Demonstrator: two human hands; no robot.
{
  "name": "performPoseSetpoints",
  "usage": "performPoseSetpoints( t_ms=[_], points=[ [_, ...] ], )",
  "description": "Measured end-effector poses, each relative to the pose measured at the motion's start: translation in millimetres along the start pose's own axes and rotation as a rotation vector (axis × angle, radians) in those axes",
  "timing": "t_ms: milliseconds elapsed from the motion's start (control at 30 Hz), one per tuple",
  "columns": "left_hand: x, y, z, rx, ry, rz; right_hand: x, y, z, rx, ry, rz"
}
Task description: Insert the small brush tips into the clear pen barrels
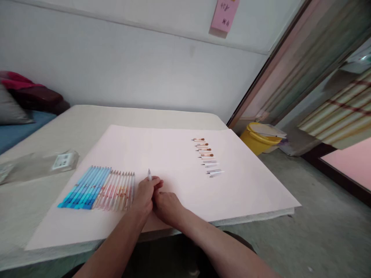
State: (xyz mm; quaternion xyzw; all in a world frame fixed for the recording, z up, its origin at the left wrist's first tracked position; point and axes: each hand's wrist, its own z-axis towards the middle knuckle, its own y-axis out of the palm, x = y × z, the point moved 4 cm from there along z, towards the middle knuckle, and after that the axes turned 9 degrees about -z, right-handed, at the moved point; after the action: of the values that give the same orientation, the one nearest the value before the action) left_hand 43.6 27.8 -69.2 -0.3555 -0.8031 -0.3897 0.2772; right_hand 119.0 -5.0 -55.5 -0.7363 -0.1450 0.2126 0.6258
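Note:
My left hand (147,190) is closed round a pale pen (150,175), its pointed tip sticking up above the fingers. Against it, my right hand (168,206) is closed with its fingers curled at the pen's lower part; the exact grip is hidden. To the left lies a row of blue pens (87,187), and beside them a row of clear pens with reddish prints (117,191). Several disassembled pen parts (205,150) lie in a column on the right half of the pink sheet (174,154).
A clear plastic bag with a white label (62,161) lies at the table's left. Behind the table (145,114) stands a white wall with a pink note (224,15). A yellow bucket (255,141) is on the floor at the right.

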Motion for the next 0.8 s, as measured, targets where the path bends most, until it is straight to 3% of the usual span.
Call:
performPoseSetpoints(
  t_ms=[800],
  points=[
    [-1.2,0.6,-0.1,0.000,-0.019,-0.002,0.4,0.1,-1.0,0.023,-0.015,-0.005]
  ],
)
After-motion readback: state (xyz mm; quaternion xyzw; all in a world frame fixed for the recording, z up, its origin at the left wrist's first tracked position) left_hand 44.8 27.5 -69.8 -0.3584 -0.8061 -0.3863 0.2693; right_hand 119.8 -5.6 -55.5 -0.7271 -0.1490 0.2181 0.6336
